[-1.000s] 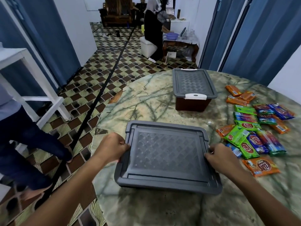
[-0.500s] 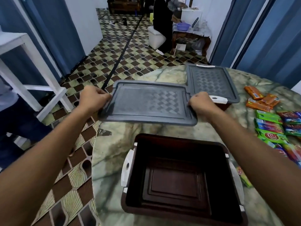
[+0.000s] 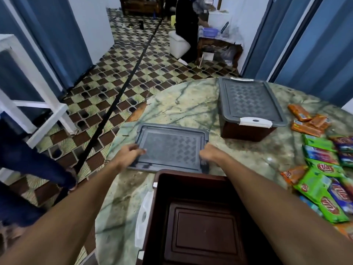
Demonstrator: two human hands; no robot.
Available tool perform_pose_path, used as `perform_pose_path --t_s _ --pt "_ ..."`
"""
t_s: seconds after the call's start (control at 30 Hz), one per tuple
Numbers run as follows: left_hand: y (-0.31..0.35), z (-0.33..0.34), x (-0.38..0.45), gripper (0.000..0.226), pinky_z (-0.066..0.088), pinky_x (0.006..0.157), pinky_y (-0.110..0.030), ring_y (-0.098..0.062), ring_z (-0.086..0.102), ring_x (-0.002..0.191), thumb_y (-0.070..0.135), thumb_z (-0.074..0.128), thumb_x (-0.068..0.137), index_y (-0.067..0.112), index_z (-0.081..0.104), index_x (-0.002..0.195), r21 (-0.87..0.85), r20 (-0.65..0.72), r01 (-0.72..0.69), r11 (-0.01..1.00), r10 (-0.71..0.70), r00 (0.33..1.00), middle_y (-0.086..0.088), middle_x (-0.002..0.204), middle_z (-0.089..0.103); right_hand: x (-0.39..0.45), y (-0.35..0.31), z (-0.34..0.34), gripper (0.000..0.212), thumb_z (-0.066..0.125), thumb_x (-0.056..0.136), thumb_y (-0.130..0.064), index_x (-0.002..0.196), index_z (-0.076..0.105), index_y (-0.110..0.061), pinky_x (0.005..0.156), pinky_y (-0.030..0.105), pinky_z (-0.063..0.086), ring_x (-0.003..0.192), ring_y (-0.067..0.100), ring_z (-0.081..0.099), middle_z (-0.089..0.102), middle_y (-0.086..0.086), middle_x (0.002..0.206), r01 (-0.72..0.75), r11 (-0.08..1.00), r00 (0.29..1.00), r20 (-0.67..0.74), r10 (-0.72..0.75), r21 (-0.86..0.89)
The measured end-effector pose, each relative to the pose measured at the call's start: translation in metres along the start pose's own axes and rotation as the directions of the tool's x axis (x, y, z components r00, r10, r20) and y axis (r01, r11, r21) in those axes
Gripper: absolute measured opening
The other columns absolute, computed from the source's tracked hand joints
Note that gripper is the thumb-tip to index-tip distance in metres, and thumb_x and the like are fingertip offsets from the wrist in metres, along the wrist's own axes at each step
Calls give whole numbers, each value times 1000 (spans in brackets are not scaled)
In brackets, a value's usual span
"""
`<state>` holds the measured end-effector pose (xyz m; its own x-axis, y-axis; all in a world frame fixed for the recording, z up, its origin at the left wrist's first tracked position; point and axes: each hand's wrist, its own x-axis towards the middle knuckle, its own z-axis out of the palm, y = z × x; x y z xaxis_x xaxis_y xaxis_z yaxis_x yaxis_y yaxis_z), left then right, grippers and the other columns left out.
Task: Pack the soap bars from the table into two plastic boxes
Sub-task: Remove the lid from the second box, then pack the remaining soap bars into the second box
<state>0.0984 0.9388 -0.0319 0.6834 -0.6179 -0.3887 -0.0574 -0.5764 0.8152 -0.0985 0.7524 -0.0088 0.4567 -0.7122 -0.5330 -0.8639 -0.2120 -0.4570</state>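
A brown plastic box (image 3: pixel 191 174) stands open and empty just in front of me, with a white latch (image 3: pixel 143 213) on its left side. Its grey lid (image 3: pixel 170 150) lies flat on the marble table (image 3: pixel 181 108) just beyond it. My left hand (image 3: pixel 131 153) holds the lid's left edge, fingers over the top. My right hand (image 3: pixel 208 153) curls round the lid's right edge. A second brown box (image 3: pixel 250 100), shut under its grey lid, stands farther back right. Several wrapped soap bars, green, blue and purple (image 3: pixel 315 188) and orange (image 3: pixel 305 121), lie along the table's right side.
The table's rounded left edge drops to a patterned tile floor. A white frame (image 3: pixel 38 104) and a person's dark-trousered leg (image 3: pixel 28 159) are at the left. Another person (image 3: pixel 187 25) sits by a small table far back. Blue curtains hang on both sides.
Both hands lifted the grey lid off the near box, carried it away from me and set it down on the table beyond the box, which now stands open.
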Motion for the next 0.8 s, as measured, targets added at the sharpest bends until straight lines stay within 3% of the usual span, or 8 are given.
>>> perform_pose_path --t_s 0.03,0.1,0.2,0.3,0.4,0.57,0.67,0.8 --pt "-1 1 -3 55 46 68 -9 -15 58 97 20 66 90 6 45 139 58 50 -33 998 31 998 -6 129 52 0 2 1 22 43 92 -8 107 55 3 71 29 45 85 26 56 60 16 108 45 998 999 32 -44 -37" --pt "4 0 -14 55 42 82 -19 -17 51 116 22 65 90 10 44 140 176 81 -130 976 117 990 -1 130 48 -8 7 -6 52 44 92 -9 143 38 -4 99 32 43 123 30 50 44 15 145 140 985 989 58 -134 -101" --pt "15 -5 -42 38 50 79 -31 -19 63 92 20 68 88 8 57 122 47 170 -142 989 132 976 -14 121 61 -43 24 -30 57 55 91 -10 145 38 -7 106 29 35 133 25 43 41 13 148 233 973 972 34 -233 2" --pt "18 -11 -82 53 58 70 -44 -25 67 82 38 77 75 11 61 117 -179 425 26 983 53 903 -16 105 66 -89 73 -63 49 63 90 -28 135 53 -11 93 23 38 123 19 52 55 8 135 243 970 970 -11 -243 0" --pt "19 -2 -107 74 50 67 -33 -19 67 94 58 84 53 30 64 118 -150 537 7 989 76 840 2 114 69 -128 126 -82 46 69 81 -49 121 61 -28 77 29 51 106 19 62 64 -1 119 139 990 976 167 -141 24" --pt "49 49 -112 21 17 50 -26 -8 46 52 40 70 82 20 73 87 -64 449 -84 994 104 887 2 78 63 -162 177 -79 11 63 88 -7 98 64 -13 38 20 42 56 12 51 53 9 80 9 974 989 139 -41 228" --pt "80 76 -118 43 11 52 -32 -10 43 47 56 76 68 16 74 85 -55 535 -136 989 145 832 0 70 60 -187 213 -83 20 58 90 -3 109 62 -4 38 19 34 57 13 43 48 11 83 -65 942 995 96 35 330" --pt "114 129 -130 24 19 34 -16 -10 38 36 29 65 88 7 73 87 -17 646 -194 981 158 746 -4 66 60 -227 268 -96 24 59 90 -7 114 62 -7 43 21 40 61 12 42 48 9 88 -127 914 992 62 111 384"
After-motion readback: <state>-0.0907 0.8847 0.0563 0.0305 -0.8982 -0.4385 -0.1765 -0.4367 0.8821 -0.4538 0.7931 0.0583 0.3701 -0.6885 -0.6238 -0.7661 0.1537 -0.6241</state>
